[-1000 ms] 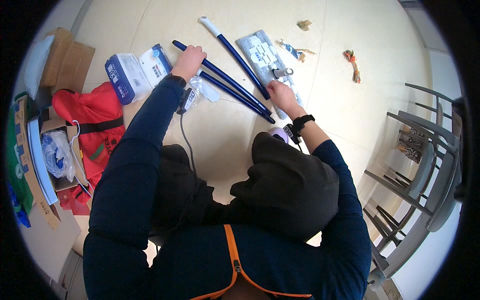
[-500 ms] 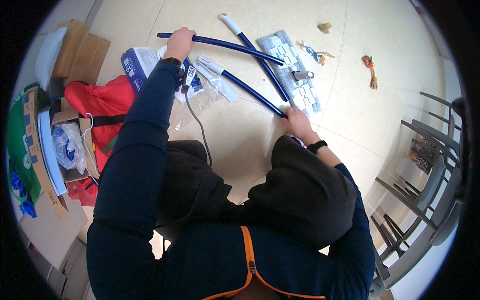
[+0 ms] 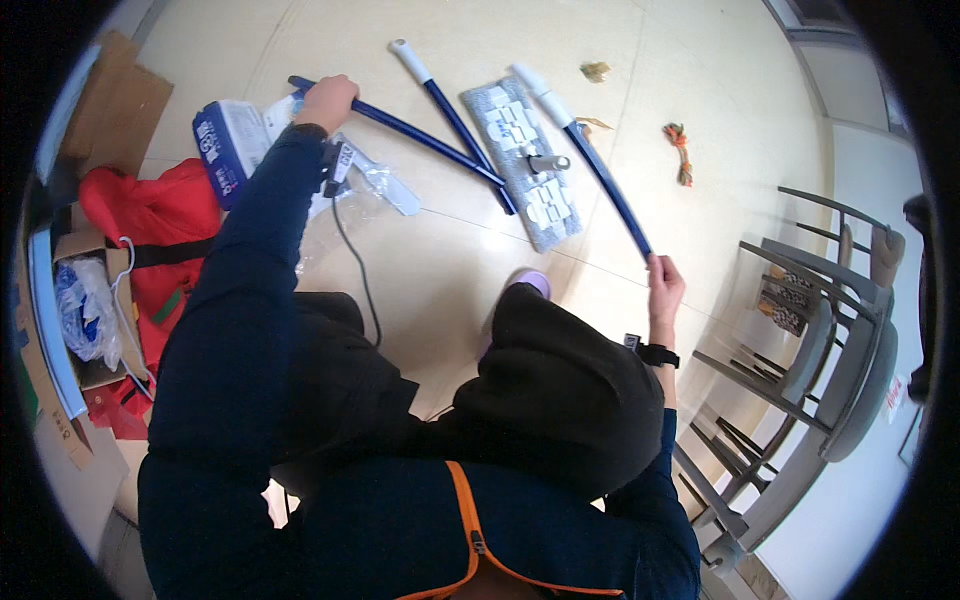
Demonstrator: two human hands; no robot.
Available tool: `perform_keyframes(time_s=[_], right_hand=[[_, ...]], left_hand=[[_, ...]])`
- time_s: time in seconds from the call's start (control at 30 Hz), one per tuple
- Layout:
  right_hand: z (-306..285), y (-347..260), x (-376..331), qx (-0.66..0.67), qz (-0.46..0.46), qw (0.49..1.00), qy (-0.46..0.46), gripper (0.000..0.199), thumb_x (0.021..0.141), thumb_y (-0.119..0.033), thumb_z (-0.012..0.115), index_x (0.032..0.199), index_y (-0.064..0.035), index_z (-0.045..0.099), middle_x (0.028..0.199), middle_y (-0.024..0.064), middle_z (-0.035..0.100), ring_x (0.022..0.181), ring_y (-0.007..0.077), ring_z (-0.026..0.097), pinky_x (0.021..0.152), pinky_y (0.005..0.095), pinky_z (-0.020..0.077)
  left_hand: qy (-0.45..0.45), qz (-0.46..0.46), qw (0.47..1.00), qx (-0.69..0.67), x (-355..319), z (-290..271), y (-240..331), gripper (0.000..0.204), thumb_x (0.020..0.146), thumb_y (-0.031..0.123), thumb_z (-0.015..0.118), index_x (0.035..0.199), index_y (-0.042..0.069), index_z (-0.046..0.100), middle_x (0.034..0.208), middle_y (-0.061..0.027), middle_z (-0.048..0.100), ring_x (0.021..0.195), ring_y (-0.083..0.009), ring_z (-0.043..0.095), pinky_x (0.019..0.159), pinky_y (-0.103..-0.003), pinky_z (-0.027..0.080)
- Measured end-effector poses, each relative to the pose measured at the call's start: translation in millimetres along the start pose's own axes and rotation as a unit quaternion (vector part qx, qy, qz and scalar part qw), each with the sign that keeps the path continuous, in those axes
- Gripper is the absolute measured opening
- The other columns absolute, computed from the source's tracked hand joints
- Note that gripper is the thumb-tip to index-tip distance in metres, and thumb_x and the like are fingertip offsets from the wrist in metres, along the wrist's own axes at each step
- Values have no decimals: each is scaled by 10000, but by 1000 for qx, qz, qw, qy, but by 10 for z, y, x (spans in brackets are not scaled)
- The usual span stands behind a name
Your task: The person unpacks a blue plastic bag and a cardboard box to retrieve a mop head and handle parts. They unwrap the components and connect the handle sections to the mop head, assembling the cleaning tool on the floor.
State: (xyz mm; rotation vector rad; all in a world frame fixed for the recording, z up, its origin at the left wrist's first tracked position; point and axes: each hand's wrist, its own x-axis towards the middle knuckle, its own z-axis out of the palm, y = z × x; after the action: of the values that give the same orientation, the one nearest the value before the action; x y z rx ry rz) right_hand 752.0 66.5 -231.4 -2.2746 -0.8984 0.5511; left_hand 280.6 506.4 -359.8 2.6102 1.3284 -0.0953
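Note:
Near its far left end, my left hand is closed around a dark blue pole. That pole slants right, and its other end crosses over the lower part of a second blue pole with a white end on the floor. Over on the right, my right hand grips the near end of another blue pole, whose white end points away from me. Between the poles lies a flat mop head, with a blue-grey pad, white plates and a grey socket sticking up.
Left of me are a blue-and-white package, clear plastic wrapping, a red bag and cardboard boxes. Grey chairs stand at the right. A knotted rope toy and a crumpled scrap lie on the far floor.
My right hand has swung its pole from the left of the mop head to the right side. My left hand still holds its pole. The whole view has shifted somewhat.

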Motion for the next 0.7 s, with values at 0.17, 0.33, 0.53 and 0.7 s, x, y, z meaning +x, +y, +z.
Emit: perform_keyframes(time_s=[0.17, 0.33, 0.53, 0.7], right_hand=[[-1365, -218, 166, -137, -8, 983, 120, 239, 950, -247, 697, 874, -25, 741, 628, -70, 445, 608, 42, 358, 514, 240, 243], [-2080, -1006, 290, -326, -98, 938, 72, 304, 884, -307, 764, 817, -19, 695, 598, 27, 563, 572, 75, 463, 530, 256, 367], [-1938, -1787, 506, -473, -116, 872, 44, 429, 840, -467, 757, 798, -46, 690, 605, 78, 605, 533, 187, 537, 552, 318, 437], [-1835, -2158, 633, -528, -149, 836, 10, 477, 838, -520, 725, 784, -47, 696, 639, 119, 636, 580, 286, 607, 574, 364, 471]], left_hand=[[-60, 22, 997, 40, -55, 68, 151, 215, 803, 64, 658, 999, 129, 716, 1036, -115, 651, 1039, -332, 626, 888, -435, 523], [-42, 1, 998, 54, -17, 49, 480, 283, 831, 112, 634, 1109, 129, 683, 1055, -119, 645, 1062, -334, 620, 888, -450, 526], [-75, 123, 971, -190, 278, -25, 1326, 322, 832, 183, 672, 1140, 89, 669, 1056, -129, 688, 999, -300, 654, 867, -406, 525], [-66, 198, 944, -254, 318, -71, 2171, 500, 790, 138, 711, 1282, 146, 625, 1158, -119, 652, 1117, -288, 611, 952, -385, 498]])
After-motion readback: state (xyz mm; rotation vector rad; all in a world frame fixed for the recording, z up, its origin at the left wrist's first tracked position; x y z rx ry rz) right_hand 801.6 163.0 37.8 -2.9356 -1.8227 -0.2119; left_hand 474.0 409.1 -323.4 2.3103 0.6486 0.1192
